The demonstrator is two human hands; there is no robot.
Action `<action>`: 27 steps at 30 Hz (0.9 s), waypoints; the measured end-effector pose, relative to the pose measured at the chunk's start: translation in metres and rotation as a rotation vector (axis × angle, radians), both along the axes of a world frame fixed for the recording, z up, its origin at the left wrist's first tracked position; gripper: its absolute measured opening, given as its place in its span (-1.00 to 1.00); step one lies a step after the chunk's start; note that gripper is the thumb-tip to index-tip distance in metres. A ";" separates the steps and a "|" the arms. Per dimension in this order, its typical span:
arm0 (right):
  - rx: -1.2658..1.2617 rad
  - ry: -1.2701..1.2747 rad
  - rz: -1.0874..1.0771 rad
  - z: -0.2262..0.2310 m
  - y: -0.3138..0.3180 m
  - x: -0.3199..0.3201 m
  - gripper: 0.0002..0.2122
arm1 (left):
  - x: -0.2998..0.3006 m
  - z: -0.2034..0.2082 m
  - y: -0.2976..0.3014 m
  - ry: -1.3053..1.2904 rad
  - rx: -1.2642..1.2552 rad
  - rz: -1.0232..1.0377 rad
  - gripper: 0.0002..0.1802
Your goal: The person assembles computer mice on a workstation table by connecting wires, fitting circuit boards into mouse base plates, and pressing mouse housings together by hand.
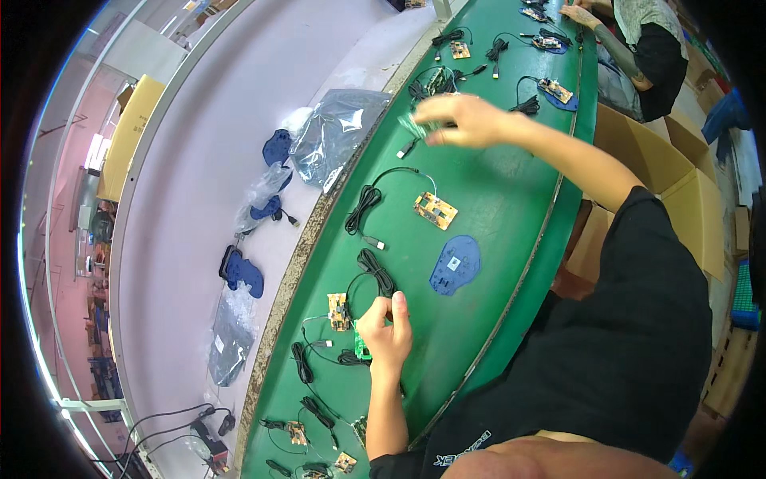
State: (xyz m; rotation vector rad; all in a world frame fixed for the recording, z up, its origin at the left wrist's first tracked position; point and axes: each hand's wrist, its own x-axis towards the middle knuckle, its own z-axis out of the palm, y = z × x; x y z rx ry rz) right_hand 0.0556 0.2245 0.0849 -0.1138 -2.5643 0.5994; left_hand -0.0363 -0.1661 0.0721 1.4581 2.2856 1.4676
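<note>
My right hand (467,121), smeared by motion, reaches over the far part of the green belt. Its fingers close on a blurred green circuit board (412,126); a USB plug (407,149) lies just below. Nearer, my left hand (386,331) is closed with its thumb raised. Another green circuit board (361,342) shows at its finger side, and whether the fingers grip it is hidden. Beside that hand are a tan circuit board (338,312) and a coiled black cable (375,271). Between my hands lie a tan circuit board (436,211) with its cable and a blue plastic shell (456,265).
More boards and cables lie at the near end of the green belt (499,319). A pale side surface (183,263) holds blue shells (242,271) and clear plastic bags (339,132). Cardboard boxes (690,199) stand at right. Another person's arm (618,52) reaches in at the far right.
</note>
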 end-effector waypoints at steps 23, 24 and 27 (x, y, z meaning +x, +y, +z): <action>-0.508 -0.212 0.476 0.128 -0.212 -0.031 -0.43 | 0.028 0.095 -0.016 -1.125 0.319 -0.461 -0.77; -0.630 -0.204 0.509 0.086 -0.211 -0.022 -0.49 | 0.029 0.083 -0.020 -1.166 0.289 -0.448 -0.79; -1.387 -0.628 0.582 0.033 -0.209 0.030 -0.69 | 0.031 0.060 -0.031 -1.196 0.239 -0.405 -0.82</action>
